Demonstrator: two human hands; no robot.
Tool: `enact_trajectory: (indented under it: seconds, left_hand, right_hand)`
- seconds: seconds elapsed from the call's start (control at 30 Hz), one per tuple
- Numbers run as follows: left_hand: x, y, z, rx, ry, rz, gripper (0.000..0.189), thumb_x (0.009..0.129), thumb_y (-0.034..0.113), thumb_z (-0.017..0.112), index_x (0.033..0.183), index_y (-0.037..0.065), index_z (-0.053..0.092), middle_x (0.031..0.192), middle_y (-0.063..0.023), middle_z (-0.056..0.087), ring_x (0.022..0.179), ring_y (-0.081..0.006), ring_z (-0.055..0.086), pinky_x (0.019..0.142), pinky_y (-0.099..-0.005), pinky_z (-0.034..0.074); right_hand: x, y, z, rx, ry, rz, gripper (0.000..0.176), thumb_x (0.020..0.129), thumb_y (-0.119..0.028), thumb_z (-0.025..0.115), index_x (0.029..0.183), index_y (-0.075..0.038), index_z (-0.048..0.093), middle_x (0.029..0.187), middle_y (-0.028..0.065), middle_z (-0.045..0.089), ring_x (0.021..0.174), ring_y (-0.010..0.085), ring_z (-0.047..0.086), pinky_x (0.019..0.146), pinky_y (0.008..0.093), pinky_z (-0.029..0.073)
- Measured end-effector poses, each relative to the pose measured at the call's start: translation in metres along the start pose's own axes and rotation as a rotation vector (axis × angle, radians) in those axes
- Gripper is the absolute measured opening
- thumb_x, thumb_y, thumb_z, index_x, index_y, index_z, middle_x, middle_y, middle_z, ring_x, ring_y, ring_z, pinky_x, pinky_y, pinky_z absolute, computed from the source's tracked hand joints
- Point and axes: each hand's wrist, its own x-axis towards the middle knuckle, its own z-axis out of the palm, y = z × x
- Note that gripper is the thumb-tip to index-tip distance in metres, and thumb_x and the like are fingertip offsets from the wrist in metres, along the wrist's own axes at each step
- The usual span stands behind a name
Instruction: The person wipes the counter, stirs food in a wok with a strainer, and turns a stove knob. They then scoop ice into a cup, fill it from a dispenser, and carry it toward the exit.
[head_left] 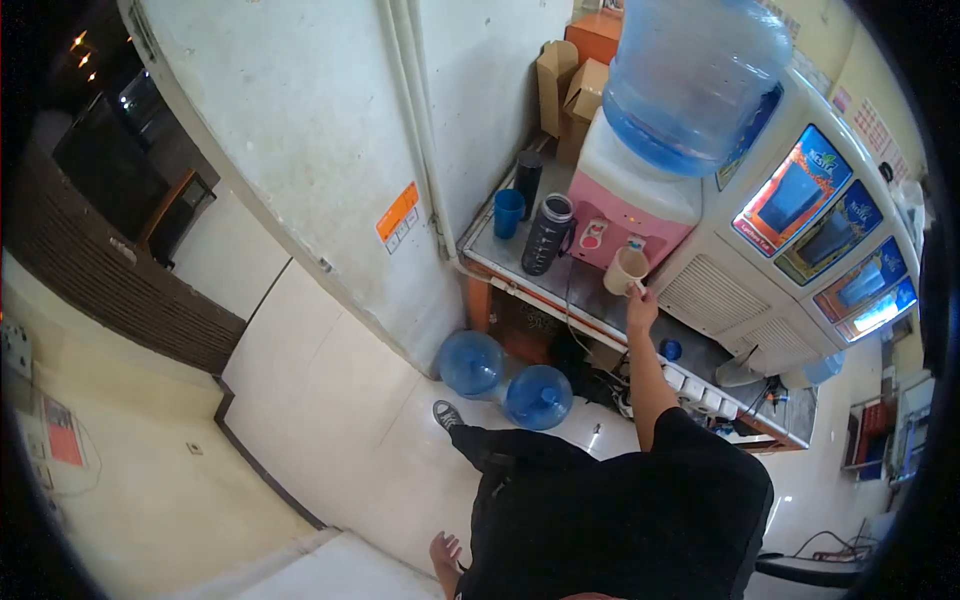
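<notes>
My right hand (641,298) grips the handle of a beige mug (626,270). The mug is under the right tap of a pink and white water dispenser (640,205), its opening facing up. On top of the dispenser sits a large blue water bottle (695,85). Left of the mug, a dark ribbed bottle (548,236), a blue cup (508,213) and a black tumbler (528,182) stand on the counter. Down at my side hangs my left hand (445,548), fingers loosely bent and apart, holding nothing.
Two blue water jugs (472,364) stand on the floor beside the counter (590,312). A large drink machine (740,260) is right of the dispenser. Power sockets (700,394) and cables line the counter's front edge. Cardboard boxes (587,92) are behind, and a wall (330,130) rises at the left.
</notes>
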Motion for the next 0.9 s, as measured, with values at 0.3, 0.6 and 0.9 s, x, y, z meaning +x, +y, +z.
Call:
enact_trajectory:
  seconds: [0.3,0.6,0.9]
  left_hand:
    - [0.076,0.241,-0.045,0.113,0.274,0.556,0.03,0.086,0.029,0.048,0.067,0.007,0.056,0.06,-0.0021,0.053,0.054,-0.0131,0.051,0.044,-0.0297,0.04]
    - [-0.14,0.573,0.173,0.034,-0.264,1.537,0.033,0.09,0.015,0.055,0.121,0.005,0.053,0.114,-0.0111,0.055,0.105,-0.0226,0.054,0.091,-0.0334,0.043]
    - [-0.167,0.59,0.209,0.196,-0.337,1.787,0.051,0.083,0.016,0.064,0.129,0.005,0.045,0.117,-0.0154,0.046,0.114,-0.0302,0.043,0.099,-0.0372,0.035]
  right_hand:
    - [0.029,0.07,0.03,0.432,-0.057,0.118,0.031,0.088,-0.021,0.059,0.099,0.007,0.063,0.087,0.0125,0.066,0.077,0.0218,0.06,0.067,0.0349,0.048]
    - [0.04,0.055,0.038,-0.139,-0.029,0.069,0.05,0.083,-0.04,0.063,0.103,0.006,0.061,0.084,0.0153,0.066,0.077,0.0241,0.061,0.065,0.0361,0.048]
    - [-0.038,-0.118,0.056,-0.215,-0.22,0.028,0.049,0.084,-0.039,0.063,0.104,0.006,0.06,0.087,0.0156,0.066,0.079,0.0241,0.062,0.067,0.036,0.048]
